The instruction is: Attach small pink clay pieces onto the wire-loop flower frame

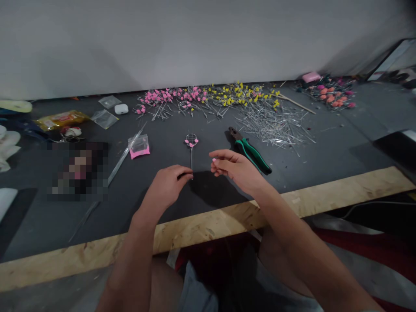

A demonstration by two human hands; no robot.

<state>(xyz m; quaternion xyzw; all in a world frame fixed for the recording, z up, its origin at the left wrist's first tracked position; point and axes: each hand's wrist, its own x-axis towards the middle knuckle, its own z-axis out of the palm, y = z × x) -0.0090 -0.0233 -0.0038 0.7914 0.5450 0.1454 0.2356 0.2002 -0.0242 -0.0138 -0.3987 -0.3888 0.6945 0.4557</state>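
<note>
The left hand [169, 184] pinches the lower end of a thin wire stem [191, 161], which stands up over the dark table [201, 203] and carries a small pink beaded loop at the top. The right hand [235, 168] is just beside it, fingers curled and half closed; whether it holds something I cannot tell. Green-handled pliers [250, 150] lie near the right hand.
</note>
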